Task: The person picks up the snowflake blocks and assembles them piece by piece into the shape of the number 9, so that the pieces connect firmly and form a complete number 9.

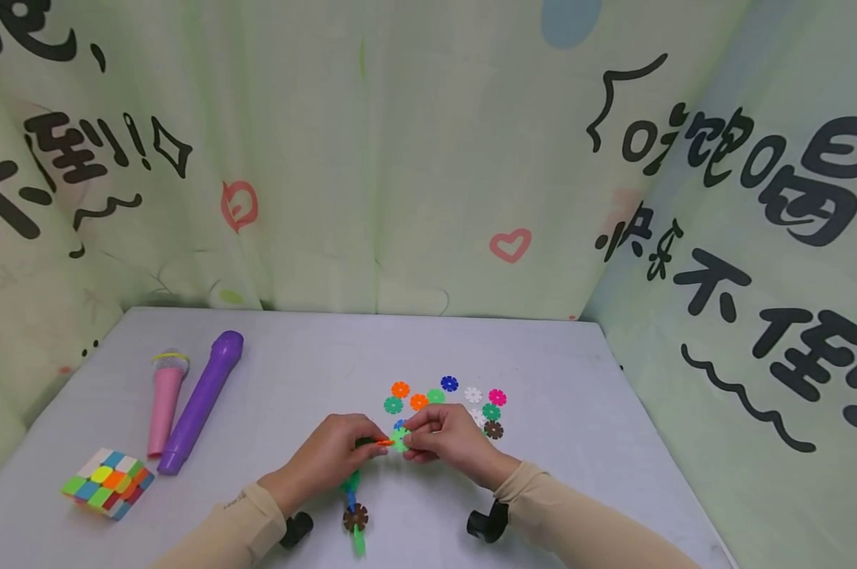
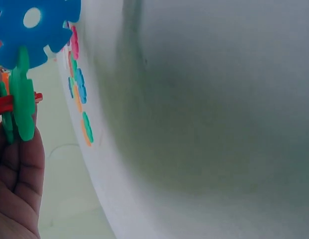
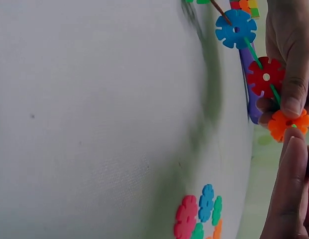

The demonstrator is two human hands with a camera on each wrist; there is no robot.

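Observation:
My left hand [image 1: 337, 449] pinches an orange notched plastic disc [image 3: 288, 124], the end of a chain of such discs. Down the chain come a red disc [image 3: 266, 78] and a blue disc [image 3: 236, 29], joined by green and brown ones seen edge-on. A brown disc [image 1: 355, 518] is near the chain's low end. My right hand [image 1: 455, 441] pinches a light green disc [image 1: 400, 439] against the orange one; in the right wrist view its fingers mostly hide that disc. In the left wrist view, a blue disc [image 2: 50, 30] and a green disc [image 2: 24, 102] hang near the left hand.
Several loose notched discs, such as a pink one [image 1: 497, 397] and a dark blue one [image 1: 449, 384], lie beyond the hands on the white table [image 1: 578, 371]. At the left are a pink microphone [image 1: 164, 407], a purple microphone [image 1: 204, 403] and a puzzle cube [image 1: 108, 484].

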